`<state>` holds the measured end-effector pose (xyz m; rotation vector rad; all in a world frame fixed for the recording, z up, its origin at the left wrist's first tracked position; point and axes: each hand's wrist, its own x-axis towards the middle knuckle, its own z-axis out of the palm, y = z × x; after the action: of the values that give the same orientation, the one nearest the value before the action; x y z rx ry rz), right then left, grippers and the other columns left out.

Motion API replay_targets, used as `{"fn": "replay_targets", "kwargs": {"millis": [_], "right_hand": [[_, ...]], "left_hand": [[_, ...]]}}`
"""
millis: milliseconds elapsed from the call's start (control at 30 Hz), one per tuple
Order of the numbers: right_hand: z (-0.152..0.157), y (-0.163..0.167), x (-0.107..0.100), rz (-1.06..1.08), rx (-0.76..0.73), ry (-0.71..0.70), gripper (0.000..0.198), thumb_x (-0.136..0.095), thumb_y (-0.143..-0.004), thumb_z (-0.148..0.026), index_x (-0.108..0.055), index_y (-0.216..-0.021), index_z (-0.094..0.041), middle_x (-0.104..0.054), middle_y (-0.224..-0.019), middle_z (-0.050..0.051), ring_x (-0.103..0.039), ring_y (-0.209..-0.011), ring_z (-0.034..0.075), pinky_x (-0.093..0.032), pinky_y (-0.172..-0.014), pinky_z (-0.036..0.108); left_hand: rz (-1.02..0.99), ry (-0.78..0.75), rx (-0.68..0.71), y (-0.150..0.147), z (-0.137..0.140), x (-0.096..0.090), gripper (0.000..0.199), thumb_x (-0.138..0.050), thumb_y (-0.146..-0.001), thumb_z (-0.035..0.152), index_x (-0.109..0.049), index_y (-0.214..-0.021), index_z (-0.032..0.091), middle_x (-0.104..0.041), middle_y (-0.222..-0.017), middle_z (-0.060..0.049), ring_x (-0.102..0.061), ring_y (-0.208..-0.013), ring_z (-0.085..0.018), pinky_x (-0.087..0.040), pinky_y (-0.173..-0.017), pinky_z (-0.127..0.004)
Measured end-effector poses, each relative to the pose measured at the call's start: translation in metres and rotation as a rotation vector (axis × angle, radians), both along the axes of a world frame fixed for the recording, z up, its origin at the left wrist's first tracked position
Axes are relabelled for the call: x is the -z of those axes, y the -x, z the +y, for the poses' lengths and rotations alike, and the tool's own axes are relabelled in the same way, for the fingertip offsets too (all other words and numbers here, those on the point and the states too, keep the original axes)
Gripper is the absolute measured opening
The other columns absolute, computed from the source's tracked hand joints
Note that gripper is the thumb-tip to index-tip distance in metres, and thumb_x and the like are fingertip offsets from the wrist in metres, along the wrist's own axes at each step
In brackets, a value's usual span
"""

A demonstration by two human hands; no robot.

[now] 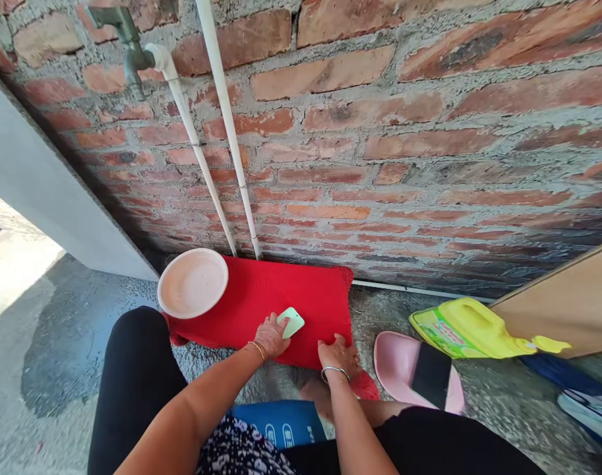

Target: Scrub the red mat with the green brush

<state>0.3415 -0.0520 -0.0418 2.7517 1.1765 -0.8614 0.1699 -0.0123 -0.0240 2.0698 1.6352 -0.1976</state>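
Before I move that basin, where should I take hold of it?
Probably opposite sides of the rim, coming from above: the pale basin sits mouth-up on the red cloth, leaving its round edge exposed.

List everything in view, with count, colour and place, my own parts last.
Cloth: one, red, under both hands
Flat piece: one, pale green, in the left hand
Basin: one, pale pink, cloth's left end
Tub: one, pink, floor right of cloth
Slab: one, black, on the tub
Bottle: one, yellow, lying beyond the tub
Tap: one, grey-green, upper left
Pipes: three, white, along the wall
Wall: one, reddish brick, ahead
Panel: one, grey, left
Board: one, tan, right
Blue item, partly hidden: one, blue, below the hands
Shoe, probably: one, pale, right edge
Floor: one, grey, below
Left hand: one, gold bangle, mid-cloth
Right hand: one, silver bangle, cloth's right end
Legs: two, black-clad, either side
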Motion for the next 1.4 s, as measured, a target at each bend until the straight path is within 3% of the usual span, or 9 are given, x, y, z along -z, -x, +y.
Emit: {"fn": "replay_targets", "kwargs": {"millis": [100, 333, 600, 900, 1000, 1133, 1200, 1267, 1400], "right_hand": [[0.000, 0.004, -0.008, -0.026, 0.116, -0.002, 0.055, -0.042, -0.083, -0.041, -0.041, -0.134, -0.021, -0.044, -0.130, 0.021, -0.045, -0.119, 0.035, -0.036, -0.090, 0.050], [0.002, 0.008, -0.024, -0.002, 0.142, 0.001, 0.052, -0.043, -0.083, -0.040, -0.043, -0.131, -0.021, -0.043, -0.130, 0.021, -0.044, -0.120, 0.034, -0.035, -0.090, 0.049], [0.000, 0.007, -0.018, -0.017, 0.110, -0.014, 0.053, -0.044, -0.082, -0.040, -0.043, -0.131, -0.020, -0.043, -0.131, 0.022, -0.044, -0.120, 0.035, -0.036, -0.089, 0.048], [0.001, 0.009, -0.020, -0.041, 0.119, -0.024, 0.051, -0.046, -0.081, -0.040, -0.046, -0.128, -0.020, -0.045, -0.128, 0.022, -0.047, -0.115, 0.035, -0.036, -0.086, 0.049], [0.001, 0.010, -0.024, -0.029, 0.121, -0.019, 0.052, -0.045, -0.081, -0.039, -0.044, -0.129, -0.019, -0.044, -0.128, 0.023, -0.046, -0.116, 0.035, -0.036, -0.086, 0.049], [0.000, 0.011, -0.026, -0.021, 0.106, 0.008, 0.053, -0.045, -0.082, -0.037, -0.042, -0.132, -0.018, -0.042, -0.130, 0.024, -0.044, -0.120, 0.035, -0.035, -0.089, 0.048], [0.000, 0.011, -0.026, -0.021, 0.099, 0.019, 0.053, -0.043, -0.083, -0.037, -0.041, -0.132, -0.018, -0.042, -0.131, 0.024, -0.044, -0.120, 0.035, -0.035, -0.089, 0.048], [0.000, 0.011, -0.026, -0.022, 0.098, 0.015, 0.053, -0.044, -0.083, -0.038, -0.041, -0.132, -0.018, -0.042, -0.130, 0.024, -0.045, -0.119, 0.036, -0.035, -0.088, 0.048], [0.000, 0.011, -0.026, -0.021, 0.093, -0.011, 0.054, -0.044, -0.082, -0.038, -0.042, -0.131, -0.016, -0.042, -0.129, 0.025, -0.044, -0.119, 0.038, -0.035, -0.087, 0.049]], "left_hand": [[-0.008, -0.025, -0.044, 0.005, 0.009, -0.004, 0.062, -0.056, -0.078, 0.048, -0.038, -0.135, 0.032, -0.043, -0.130, -0.009, -0.049, -0.116, -0.026, -0.042, -0.094, -0.035], [0.146, -0.104, -0.603, 0.053, 0.059, -0.019, 0.057, -0.046, -0.085, 0.044, -0.036, -0.136, 0.021, -0.049, -0.118, -0.015, -0.057, -0.102, -0.026, -0.044, -0.084, -0.036], [-0.026, 0.055, 0.097, -0.019, 0.015, 0.004, 0.068, -0.056, -0.078, 0.048, -0.030, -0.139, 0.033, -0.036, -0.137, -0.009, -0.045, -0.121, -0.028, -0.040, -0.096, -0.037], [0.097, -0.102, -0.634, 0.049, 0.055, -0.021, 0.053, -0.043, -0.087, 0.045, -0.036, -0.134, 0.021, -0.050, -0.113, -0.014, -0.060, -0.096, -0.024, -0.045, -0.081, -0.034], [0.115, -0.088, -0.504, 0.034, 0.039, -0.013, 0.055, -0.045, -0.086, 0.042, -0.036, -0.136, 0.021, -0.049, -0.118, -0.015, -0.057, -0.103, -0.025, -0.044, -0.085, -0.035], [0.012, 0.045, 0.083, -0.002, 0.002, 0.004, 0.066, -0.056, -0.079, 0.045, -0.033, -0.138, 0.029, -0.039, -0.136, -0.012, -0.046, -0.121, -0.029, -0.039, -0.096, -0.038], [-0.032, 0.073, 0.211, -0.005, -0.008, 0.007, 0.071, -0.056, -0.078, 0.048, -0.029, -0.140, 0.031, -0.036, -0.140, -0.011, -0.043, -0.124, -0.029, -0.037, -0.100, -0.039], [-0.033, 0.035, 0.132, 0.006, -0.008, 0.003, 0.067, -0.054, -0.079, 0.049, -0.031, -0.139, 0.030, -0.038, -0.138, -0.011, -0.045, -0.122, -0.028, -0.037, -0.100, -0.038], [0.040, -0.065, -0.321, 0.051, 0.009, -0.009, 0.053, -0.048, -0.085, 0.044, -0.038, -0.134, 0.027, -0.049, -0.119, -0.010, -0.055, -0.104, -0.023, -0.043, -0.089, -0.033]]}}
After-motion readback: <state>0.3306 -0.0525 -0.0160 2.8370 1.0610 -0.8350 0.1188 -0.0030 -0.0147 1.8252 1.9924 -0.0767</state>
